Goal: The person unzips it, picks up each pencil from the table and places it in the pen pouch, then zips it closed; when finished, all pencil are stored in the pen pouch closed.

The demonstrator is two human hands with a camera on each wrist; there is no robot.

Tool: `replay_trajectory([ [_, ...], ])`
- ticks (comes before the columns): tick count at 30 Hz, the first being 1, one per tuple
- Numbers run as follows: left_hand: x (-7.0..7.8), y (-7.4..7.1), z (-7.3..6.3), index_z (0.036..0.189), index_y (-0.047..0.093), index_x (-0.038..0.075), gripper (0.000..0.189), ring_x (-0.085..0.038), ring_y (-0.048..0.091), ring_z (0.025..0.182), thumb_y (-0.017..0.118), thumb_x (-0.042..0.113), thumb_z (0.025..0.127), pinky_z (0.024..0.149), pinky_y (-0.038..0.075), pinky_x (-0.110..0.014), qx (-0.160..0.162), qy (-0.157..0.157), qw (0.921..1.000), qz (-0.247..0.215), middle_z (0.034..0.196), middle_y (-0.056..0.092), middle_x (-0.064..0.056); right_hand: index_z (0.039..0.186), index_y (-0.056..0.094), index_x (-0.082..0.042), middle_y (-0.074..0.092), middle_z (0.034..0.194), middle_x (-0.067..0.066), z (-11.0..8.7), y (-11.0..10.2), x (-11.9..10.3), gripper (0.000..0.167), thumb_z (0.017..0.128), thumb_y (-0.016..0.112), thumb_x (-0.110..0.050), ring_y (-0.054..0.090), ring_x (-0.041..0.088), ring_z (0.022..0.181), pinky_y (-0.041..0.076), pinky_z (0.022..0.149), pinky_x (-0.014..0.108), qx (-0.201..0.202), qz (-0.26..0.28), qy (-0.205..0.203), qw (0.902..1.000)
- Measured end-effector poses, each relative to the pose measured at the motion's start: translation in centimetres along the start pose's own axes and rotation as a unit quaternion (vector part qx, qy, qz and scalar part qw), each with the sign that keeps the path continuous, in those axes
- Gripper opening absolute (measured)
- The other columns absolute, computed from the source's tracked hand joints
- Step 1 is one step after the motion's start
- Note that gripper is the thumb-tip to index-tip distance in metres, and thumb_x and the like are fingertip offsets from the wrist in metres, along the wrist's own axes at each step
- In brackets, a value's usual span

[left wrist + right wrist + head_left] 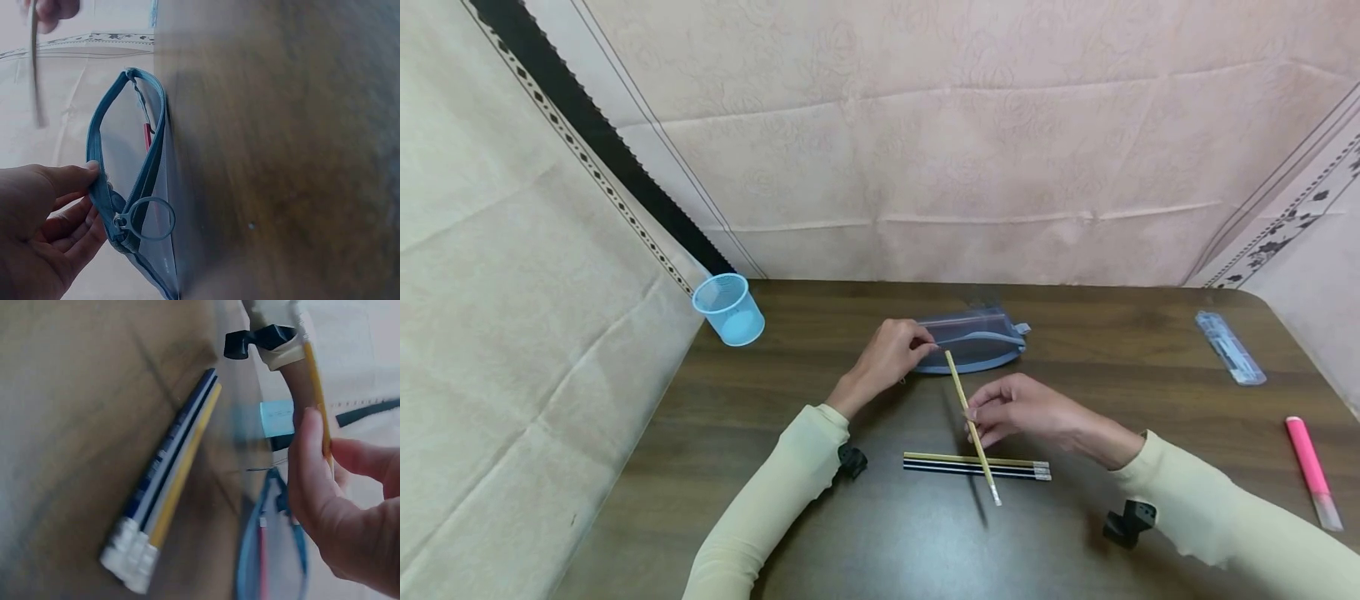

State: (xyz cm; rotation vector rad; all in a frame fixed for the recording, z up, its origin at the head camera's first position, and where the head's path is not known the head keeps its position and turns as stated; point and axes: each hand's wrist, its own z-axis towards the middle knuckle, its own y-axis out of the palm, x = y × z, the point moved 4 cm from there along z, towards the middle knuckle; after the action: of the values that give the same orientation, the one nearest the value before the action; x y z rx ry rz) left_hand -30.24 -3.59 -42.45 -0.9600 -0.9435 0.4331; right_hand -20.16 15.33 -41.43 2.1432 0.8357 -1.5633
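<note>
A blue zippered pencil case (977, 346) with clear sides lies on the wooden table. My left hand (891, 354) pinches its zippered rim (94, 147) between thumb and fingers; in the left wrist view the mouth gapes and a ring-shaped zipper pull (153, 219) hangs at the near end. Something slim and red (147, 136) shows inside. My right hand (1018, 408) holds a yellow pencil (973, 429) between thumb and fingertips, tilted above the table, its white end toward me. Under it lie several pencils (955, 467) side by side, dark and yellow, with white ends (128, 556).
A light blue plastic cup (730, 308) stands at the table's far left corner. On the right are a blue-and-clear flat packet (1230, 347) and a pink marker-like tube (1311, 471). Patterned cloth (970, 167) hangs behind the table's back edge.
</note>
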Motion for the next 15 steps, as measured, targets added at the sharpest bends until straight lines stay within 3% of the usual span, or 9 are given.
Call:
replay_trajectory([
  [2,0.1,0.0,0.0,0.105,0.079,0.011,0.016,-0.010,0.061,0.078,0.071,0.021,0.096,0.072,0.054,-0.019,0.000,0.001,1.0000,0.002,0.098,0.075,-0.003,0.125,0.055,0.019,0.072,0.106,0.019,0.4,-0.4,0.8,0.034,0.101,0.057,-0.006,0.073,0.021,0.095,0.060,0.088,0.038,-0.004,0.075,0.039,0.9964],
  [6,0.2,0.0,0.0,0.105,0.079,0.010,0.016,-0.011,0.061,0.077,0.071,0.021,0.096,0.071,0.054,-0.020,0.002,0.004,1.0000,0.000,0.098,0.075,-0.004,0.132,0.052,0.017,0.075,0.107,0.015,1.6,-1.6,2.2,0.036,0.103,0.053,-0.004,0.074,0.020,0.098,0.059,0.090,0.033,0.011,0.184,0.081,0.9795],
  [10,0.2,0.0,0.0,0.105,0.079,0.010,0.017,-0.011,0.061,0.078,0.071,0.021,0.095,0.071,0.054,-0.020,-0.002,0.004,1.0000,-0.003,0.098,0.075,-0.004,0.137,0.047,0.017,0.076,0.106,0.016,3.1,-2.9,3.0,0.038,0.104,0.050,-0.003,0.074,0.019,0.098,0.058,0.092,0.033,0.059,0.252,0.085,0.9621],
  [15,0.1,0.1,0.1,0.104,0.080,0.010,0.016,-0.011,0.061,0.077,0.071,0.021,0.096,0.070,0.054,-0.020,-0.005,0.007,1.0000,-0.004,0.097,0.075,-0.004,0.137,0.049,0.012,0.074,0.109,0.018,4.8,-4.1,3.5,0.036,0.103,0.052,-0.001,0.074,0.020,0.098,0.056,0.096,0.034,0.139,0.326,0.071,0.9325],
])
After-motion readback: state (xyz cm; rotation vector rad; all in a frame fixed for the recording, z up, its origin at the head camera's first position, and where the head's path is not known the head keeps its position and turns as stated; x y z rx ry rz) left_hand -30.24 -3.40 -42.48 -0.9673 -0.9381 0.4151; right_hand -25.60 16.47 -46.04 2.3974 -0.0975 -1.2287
